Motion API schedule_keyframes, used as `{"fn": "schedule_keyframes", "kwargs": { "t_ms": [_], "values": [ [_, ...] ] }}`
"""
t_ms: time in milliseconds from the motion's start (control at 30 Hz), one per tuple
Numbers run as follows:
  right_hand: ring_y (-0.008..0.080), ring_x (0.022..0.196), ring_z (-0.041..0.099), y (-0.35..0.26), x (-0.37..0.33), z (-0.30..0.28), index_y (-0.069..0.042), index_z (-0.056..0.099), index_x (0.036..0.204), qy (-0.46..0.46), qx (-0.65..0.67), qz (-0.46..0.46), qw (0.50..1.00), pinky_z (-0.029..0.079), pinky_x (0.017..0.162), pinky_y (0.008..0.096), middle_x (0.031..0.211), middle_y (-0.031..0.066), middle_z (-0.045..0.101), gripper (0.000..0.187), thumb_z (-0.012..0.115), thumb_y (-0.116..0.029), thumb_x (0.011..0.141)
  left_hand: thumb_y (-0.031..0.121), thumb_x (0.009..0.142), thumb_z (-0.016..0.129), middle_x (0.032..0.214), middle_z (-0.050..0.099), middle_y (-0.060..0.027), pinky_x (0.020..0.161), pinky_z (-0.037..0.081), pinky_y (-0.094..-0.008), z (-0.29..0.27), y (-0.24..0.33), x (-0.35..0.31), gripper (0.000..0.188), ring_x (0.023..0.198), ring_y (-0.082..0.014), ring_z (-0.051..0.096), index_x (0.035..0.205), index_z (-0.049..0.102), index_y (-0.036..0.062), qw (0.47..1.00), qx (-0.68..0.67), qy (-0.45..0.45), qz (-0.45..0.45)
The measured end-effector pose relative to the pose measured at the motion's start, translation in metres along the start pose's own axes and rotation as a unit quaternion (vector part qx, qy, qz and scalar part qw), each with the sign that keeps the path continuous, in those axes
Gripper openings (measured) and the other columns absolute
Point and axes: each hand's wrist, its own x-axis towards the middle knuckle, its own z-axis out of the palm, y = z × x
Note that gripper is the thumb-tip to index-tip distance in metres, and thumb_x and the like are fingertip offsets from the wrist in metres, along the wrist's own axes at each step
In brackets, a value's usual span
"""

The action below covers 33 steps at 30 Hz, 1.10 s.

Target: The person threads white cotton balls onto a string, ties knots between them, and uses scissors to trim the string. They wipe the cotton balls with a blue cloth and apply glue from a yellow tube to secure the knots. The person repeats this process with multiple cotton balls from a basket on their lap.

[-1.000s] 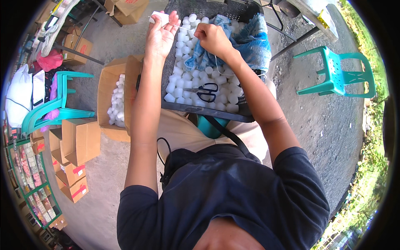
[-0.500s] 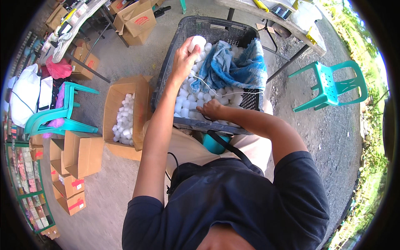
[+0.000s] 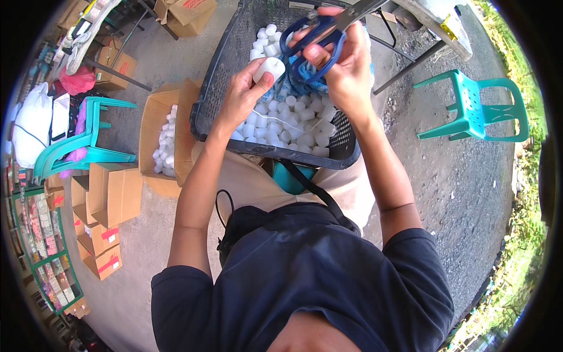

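Observation:
A short white candle (image 3: 269, 69) is pinched in my left hand (image 3: 237, 98), above the left part of a black plastic crate (image 3: 206, 82). My right hand (image 3: 347, 85) grips dark-blue-handled scissors (image 3: 356, 13) over the crate's right side. The blades point up and right, running partly out of view. Several loose white candles (image 3: 287, 126) fill the crate. A blue towel (image 3: 285, 88) lies on them, partly hidden by my hands and the scissors. A thin white cord (image 3: 275, 118) crosses the candles.
Left of the crate stands an open cardboard box (image 3: 150, 129) with more candles. Stacked cartons (image 3: 114, 196) and a green chair (image 3: 88, 144) are further left. Another green chair (image 3: 469, 114) stands at the right. Tables (image 3: 437, 23) border the far side.
My right hand has come up from among the candles and now holds scissors. My left hand, still with its candle, is lower in the view. The crate appears shifted left and upward.

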Motion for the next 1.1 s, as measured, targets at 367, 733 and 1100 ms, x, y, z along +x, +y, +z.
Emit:
{"fn": "schedule_keyframes", "kwargs": {
  "t_ms": [367, 733, 1100],
  "values": [
    [0.0173, 0.094, 0.064, 0.016, -0.023, -0.007, -0.003, 0.042, 0.123, -0.049, -0.049, 0.024, 0.997, 0.054, 0.080, 0.0301, 0.096, 0.0112, 0.065, 0.041, 0.061, 0.002, 0.087, 0.035, 0.093, 0.062, 0.082, 0.057, 0.0023, 0.062, 0.039, -0.0204, -0.001, -0.003, -0.018, 0.043, 0.071, -0.0040, 0.046, 0.118, 0.058, 0.0008, 0.999, -0.007, -0.003, -0.037],
    [0.0191, 0.093, 0.066, 0.000, -0.023, -0.003, -0.004, 0.039, 0.125, 0.031, 0.033, -0.033, 0.998, 0.054, 0.081, 0.0306, 0.098, 0.0135, 0.067, 0.046, 0.065, -0.004, 0.087, 0.034, 0.092, 0.063, 0.087, 0.059, 0.0023, 0.068, 0.040, -0.0198, 0.001, -0.006, -0.029, 0.044, 0.075, -0.0046, 0.049, 0.118, 0.057, -0.0002, 1.000, -0.023, -0.001, -0.016],
    [0.0107, 0.084, 0.063, 0.024, -0.044, 0.001, -0.004, 0.045, 0.125, -0.076, -0.168, 0.082, 0.979, 0.050, 0.072, 0.0241, 0.091, 0.0089, 0.067, 0.039, 0.059, 0.001, 0.089, 0.039, 0.094, 0.058, 0.090, 0.057, 0.0002, 0.069, 0.039, -0.0215, -0.004, -0.016, -0.040, 0.046, 0.078, -0.0067, 0.050, 0.120, 0.054, 0.0013, 0.999, -0.037, 0.001, -0.025]
  ]
}}
